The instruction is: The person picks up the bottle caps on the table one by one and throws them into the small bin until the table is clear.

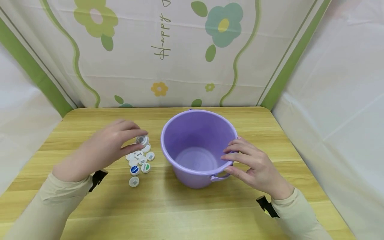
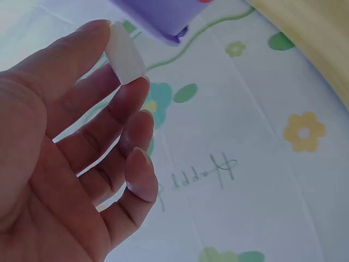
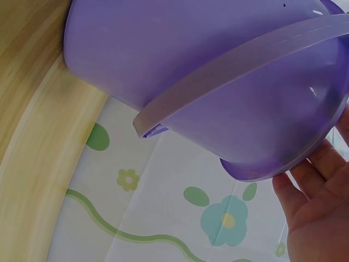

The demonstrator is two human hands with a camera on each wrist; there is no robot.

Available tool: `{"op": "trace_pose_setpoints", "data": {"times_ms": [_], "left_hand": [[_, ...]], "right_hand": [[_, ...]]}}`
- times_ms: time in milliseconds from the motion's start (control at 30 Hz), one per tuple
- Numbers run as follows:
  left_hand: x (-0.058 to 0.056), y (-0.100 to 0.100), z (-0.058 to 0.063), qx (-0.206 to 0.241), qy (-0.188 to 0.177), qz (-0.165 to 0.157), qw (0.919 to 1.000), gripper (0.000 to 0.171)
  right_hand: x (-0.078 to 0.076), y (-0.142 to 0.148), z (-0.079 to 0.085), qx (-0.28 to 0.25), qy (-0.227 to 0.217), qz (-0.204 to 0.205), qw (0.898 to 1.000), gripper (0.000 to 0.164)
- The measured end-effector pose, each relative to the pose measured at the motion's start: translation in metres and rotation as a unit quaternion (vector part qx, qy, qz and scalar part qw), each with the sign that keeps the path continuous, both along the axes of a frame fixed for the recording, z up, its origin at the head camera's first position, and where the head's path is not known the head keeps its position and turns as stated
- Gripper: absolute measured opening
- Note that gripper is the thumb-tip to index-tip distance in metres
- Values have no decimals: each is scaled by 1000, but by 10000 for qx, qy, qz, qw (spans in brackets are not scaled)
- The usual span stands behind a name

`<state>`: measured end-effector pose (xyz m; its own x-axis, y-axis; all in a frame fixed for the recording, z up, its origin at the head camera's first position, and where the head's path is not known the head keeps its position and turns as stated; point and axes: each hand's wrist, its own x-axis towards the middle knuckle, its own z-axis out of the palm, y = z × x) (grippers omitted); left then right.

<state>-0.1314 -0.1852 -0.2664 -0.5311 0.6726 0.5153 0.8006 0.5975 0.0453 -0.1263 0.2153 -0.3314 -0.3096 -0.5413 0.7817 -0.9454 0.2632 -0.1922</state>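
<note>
My left hand [image 1: 109, 143] pinches a round white cap [image 2: 125, 53] between thumb and fingertip, just above a cluster of caps; its other fingers are loosely curled. Several small white plastic caps [image 1: 139, 154] lie on the table below and beside the hand, one with a blue label [image 1: 134, 170] and one with a green-marked label [image 1: 145, 167]. To their right stands an upright purple bucket [image 1: 192, 178], its inside bare. My right hand [image 1: 255, 165] grips the bucket's right rim, fingers over the edge and thumb outside. The bucket's handle [image 3: 240, 60] hangs against its side.
Everything rests on a wooden table [image 1: 180, 216]. Behind it hangs a white cloth [image 1: 129, 76] printed with flowers, and white sheeting [image 1: 339, 110] closes off the right side.
</note>
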Motion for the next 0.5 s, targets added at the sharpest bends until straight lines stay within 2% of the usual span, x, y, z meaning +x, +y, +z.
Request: {"op": "trace_pose_setpoints", "data": {"times_ms": [200, 500], "left_hand": [[-14, 27, 21, -292, -321, -91, 9990, 33], [-36, 61, 38, -704, -771, -291, 9941, 31]], "right_hand": [[0, 1, 0, 8, -34, -1, 10000, 31], [1, 0, 1, 39, -89, -17, 10000, 30]]}}
